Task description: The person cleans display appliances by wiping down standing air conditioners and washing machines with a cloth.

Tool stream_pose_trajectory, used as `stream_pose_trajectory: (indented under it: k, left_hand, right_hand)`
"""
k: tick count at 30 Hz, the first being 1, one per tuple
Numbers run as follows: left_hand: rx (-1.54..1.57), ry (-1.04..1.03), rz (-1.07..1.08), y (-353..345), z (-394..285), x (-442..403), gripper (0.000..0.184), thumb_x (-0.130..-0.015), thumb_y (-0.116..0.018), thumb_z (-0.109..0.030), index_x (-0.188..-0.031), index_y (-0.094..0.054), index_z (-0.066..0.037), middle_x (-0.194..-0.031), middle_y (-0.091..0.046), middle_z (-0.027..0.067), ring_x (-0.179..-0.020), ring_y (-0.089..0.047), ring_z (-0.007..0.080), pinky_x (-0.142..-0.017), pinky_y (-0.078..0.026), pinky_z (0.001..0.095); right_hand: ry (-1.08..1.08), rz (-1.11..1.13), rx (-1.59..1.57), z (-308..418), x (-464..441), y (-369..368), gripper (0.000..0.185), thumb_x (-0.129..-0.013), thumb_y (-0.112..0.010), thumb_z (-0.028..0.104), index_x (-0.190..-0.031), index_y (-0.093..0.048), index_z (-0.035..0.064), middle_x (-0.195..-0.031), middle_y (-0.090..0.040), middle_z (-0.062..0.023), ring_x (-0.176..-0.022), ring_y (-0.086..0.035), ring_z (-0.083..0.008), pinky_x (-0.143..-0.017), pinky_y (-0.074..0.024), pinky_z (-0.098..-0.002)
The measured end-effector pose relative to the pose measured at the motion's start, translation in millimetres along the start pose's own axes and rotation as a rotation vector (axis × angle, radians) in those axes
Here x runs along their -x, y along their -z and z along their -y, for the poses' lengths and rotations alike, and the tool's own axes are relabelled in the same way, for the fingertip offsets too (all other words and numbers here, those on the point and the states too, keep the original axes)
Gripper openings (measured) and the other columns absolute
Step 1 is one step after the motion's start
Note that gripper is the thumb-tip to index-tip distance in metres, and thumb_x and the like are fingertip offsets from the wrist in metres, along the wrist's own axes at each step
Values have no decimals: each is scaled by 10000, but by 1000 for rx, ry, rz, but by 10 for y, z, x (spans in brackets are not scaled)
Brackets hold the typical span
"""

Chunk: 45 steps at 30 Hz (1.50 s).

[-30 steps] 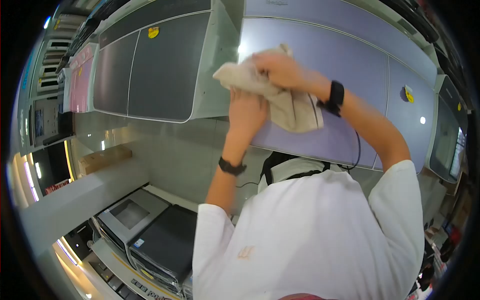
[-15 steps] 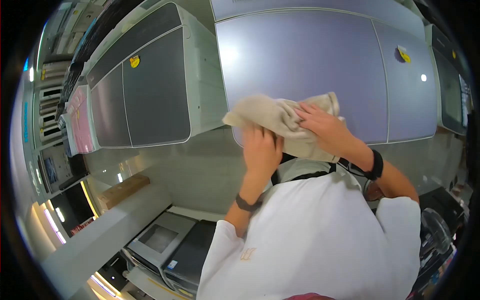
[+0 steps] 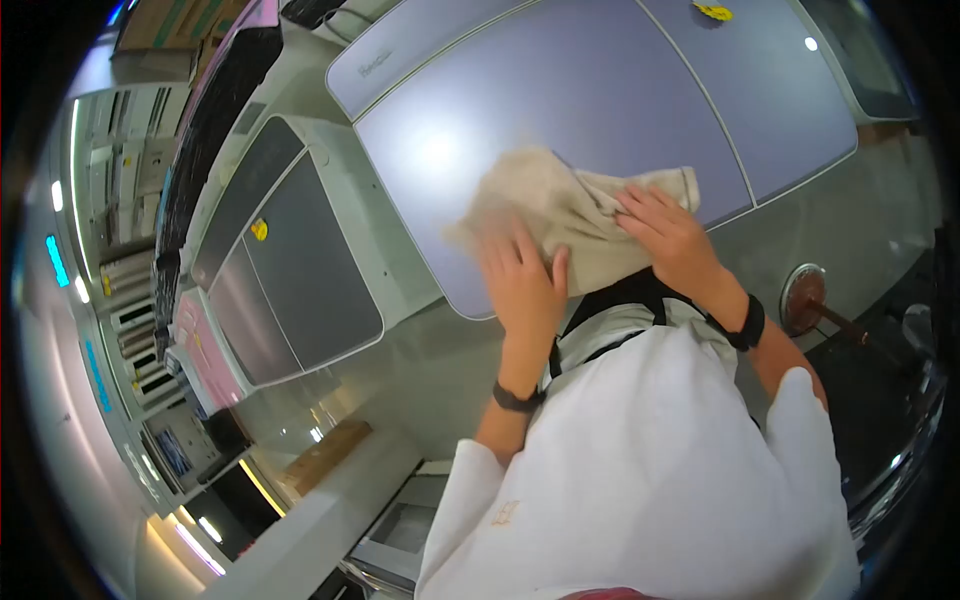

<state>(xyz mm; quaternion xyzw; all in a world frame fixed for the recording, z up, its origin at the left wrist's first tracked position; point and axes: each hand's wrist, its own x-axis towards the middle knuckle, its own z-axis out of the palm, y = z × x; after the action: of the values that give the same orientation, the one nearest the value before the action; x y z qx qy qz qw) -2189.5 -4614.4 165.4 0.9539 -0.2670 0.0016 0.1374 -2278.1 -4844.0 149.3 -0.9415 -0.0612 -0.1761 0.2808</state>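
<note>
A beige cloth [image 3: 570, 210] is spread and creased in front of me, over the near edge of a lilac two-door fridge [image 3: 560, 90]. My left hand [image 3: 525, 280] holds the cloth's left part, with its fingers over the fabric; the fingertips are smeared by motion. At the cloth's right side, my right hand [image 3: 675, 240] grips it with bent fingers, the thumb hidden. I cannot tell how much of the cloth touches the fridge surface.
Left of the lilac fridge stands a dark grey fridge [image 3: 320, 270] with a yellow tag [image 3: 260, 229], then a pink appliance [image 3: 205, 345]. A brown box [image 3: 328, 455] lies lower left. At right are a round reddish stool [image 3: 803, 298] and a black surface [image 3: 870, 400].
The cloth was bunched and is now spread wider and flatter. Both hands remain on it, the left slightly lower. My view has turned, tilting the fridges.
</note>
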Motion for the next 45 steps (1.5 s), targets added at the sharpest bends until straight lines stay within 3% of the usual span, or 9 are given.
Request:
stream_pose_trajectory:
  k: [9,12,18,22,28,30,35,43,45]
  left_hand:
    - [-5,-272,58,-366,-925,-267,836,-876,-733,-451,-1534,-436,-29,-1574,-288,397,-1453,-278,592,-1172,-263,655]
    - [46,-336,99,-431,-1170,-370,839,-872,-740,-444,-1555,-423,-73,-1589,-263,396,-1458,-250,610,-1167,-244,684]
    - [-68,-454,134,-435,-1288,-155,948,-792,-804,-507,-1569,-414,-127,-1543,-313,410,-1363,-366,612,-1112,-314,671]
    - [-22,-514,200,-435,-1530,-242,995,-755,-837,-513,-1563,-416,-113,-1523,-333,415,-1317,-408,609,-1087,-328,677]
    - [-43,-595,319,-488,-1558,-276,931,-779,-824,-490,-1524,-451,-73,-1511,-330,421,-1343,-348,642,-1092,-297,711]
    - [-124,-589,407,-484,-1651,-327,938,-787,-816,-481,-1546,-421,-95,-1540,-288,416,-1421,-231,678,-1131,-245,733]
    - [-40,-710,323,-704,-2213,-598,997,-785,-808,-516,-1595,-357,-150,-1550,-279,408,-1413,-240,679,-1131,-240,741]
    - [-142,-858,296,-1049,-3392,-1074,1019,-812,-781,-568,-1632,-293,-210,-1598,-211,390,-1400,-270,670,-1137,-297,689]
    - [-167,-853,313,-1130,-3657,-1192,982,-821,-772,-563,-1624,-327,-214,-1578,-206,417,-1385,-222,725,-1076,-291,763]
  right_hand:
    - [-247,-254,208,-790,132,396,387,-839,-501,-89,-1168,-697,-37,-1379,-647,-159,-1308,-594,-331,-1165,-421,-515]
    - [-292,-171,204,-695,271,444,398,-837,-496,-93,-1175,-698,-36,-1387,-646,-148,-1316,-590,-323,-1168,-416,-518]
    - [-344,-358,161,-883,907,675,316,-841,-513,-120,-1064,-709,-13,-1308,-696,-127,-1271,-631,-311,-1169,-420,-519]
    - [-390,-608,196,-1098,697,479,276,-820,-592,-93,-1045,-716,8,-1278,-711,-112,-1242,-649,-306,-1158,-442,-508]
    - [-361,-506,269,-727,541,345,184,-847,-644,17,-1017,-713,22,-1275,-704,-97,-1257,-636,-285,-1128,-476,-481]
    - [-304,-454,248,-938,676,568,195,-858,-642,39,-1039,-707,9,-1275,-703,-99,-1256,-638,-279,-1131,-472,-481]
    - [-215,-528,319,-1797,1029,1053,247,-878,-597,-43,-1107,-685,-11,-1296,-695,-133,-1204,-662,-317,-1133,-470,-468]
    - [-441,-768,146,-3097,1169,1726,256,-870,-580,-100,-1068,-699,10,-1229,-735,-88,-1177,-669,-321,-1073,-507,-434]
    - [-432,-808,137,-3268,1225,1804,253,-878,-573,-105,-1067,-698,6,-1224,-736,-91,-1174,-670,-320,-1063,-512,-419]
